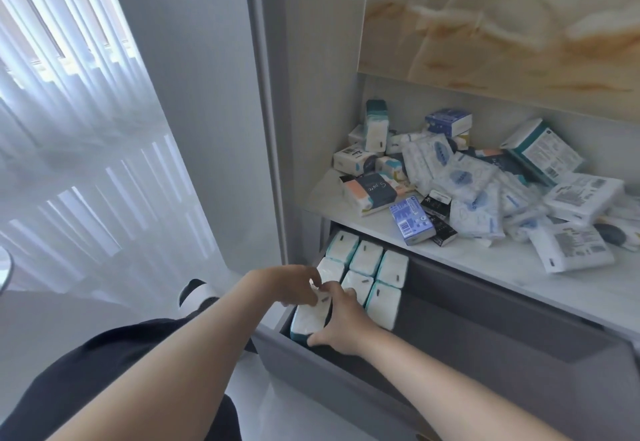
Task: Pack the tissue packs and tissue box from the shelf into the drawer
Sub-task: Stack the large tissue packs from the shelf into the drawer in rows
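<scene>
Bare hands work nearest: left hand [298, 284] and right hand [337, 323] curl fingers round a white, teal-edged tissue pack [306, 324], fitting it beside neat rows of packs [367, 262] in the grey drawer [349, 390], likely to save space; many more packs still crowd the white shelf [485, 262].

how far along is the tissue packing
Early. Done: about six teal-edged packs stand in two rows at the drawer's left end. In hand: left hand and right hand grip a seventh pack, setting it in front. Left: the heap on the shelf, including the teal box.
</scene>
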The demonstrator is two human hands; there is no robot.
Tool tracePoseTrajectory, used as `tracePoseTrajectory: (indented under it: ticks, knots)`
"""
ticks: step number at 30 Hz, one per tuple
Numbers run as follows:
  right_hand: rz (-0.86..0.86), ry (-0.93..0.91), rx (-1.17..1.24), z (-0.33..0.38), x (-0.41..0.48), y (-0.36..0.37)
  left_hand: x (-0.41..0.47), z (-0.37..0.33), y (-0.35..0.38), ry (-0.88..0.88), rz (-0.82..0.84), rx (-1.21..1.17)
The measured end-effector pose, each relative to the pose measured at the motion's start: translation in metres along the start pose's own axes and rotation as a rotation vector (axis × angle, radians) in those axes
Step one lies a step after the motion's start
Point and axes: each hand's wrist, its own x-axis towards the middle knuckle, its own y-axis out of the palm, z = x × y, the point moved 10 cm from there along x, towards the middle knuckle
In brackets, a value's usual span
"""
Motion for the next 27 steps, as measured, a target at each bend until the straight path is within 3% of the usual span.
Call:
tracePoseTrajectory:
  ticks: [5,8,12,14,17,21,24,27]
  knots:
    - [0.091,0.057,0.128,-0.015,0.006,0.019,0.010,0.008,0.013,0.043,-0.072,0.227]
    - [0.170,0.038,0.060,-0.023,0.003,0.020,0.016,0.008,0.016,0.053,-0.117,0.327]
    - [-0.177,-0.088,-0.162,-0.021,0.003,-0.041,0.017,-0.014,0.008,0.148,-0.253,0.433]
    - [-0.226,-0.099,-0.395,-0.028,0.005,-0.056,0.019,-0.022,0.011,0.186,-0.260,0.499]
    - [-0.076,-0.016,-0.570,-0.053,0.010,-0.052,0.028,-0.019,0.020,0.132,-0.148,0.434]
    - [-0.061,-0.043,-0.634,-0.052,0.020,-0.055,0.033,-0.030,0.009,0.111,-0.108,0.445]
    - [-0.047,-0.062,-0.569,-0.044,0.027,-0.071,0.038,-0.044,-0.014,0.128,-0.136,0.366]
    - [-0.169,-0.155,-0.385,-0.024,0.032,-0.115,0.044,-0.068,-0.052,0.173,-0.198,0.256]
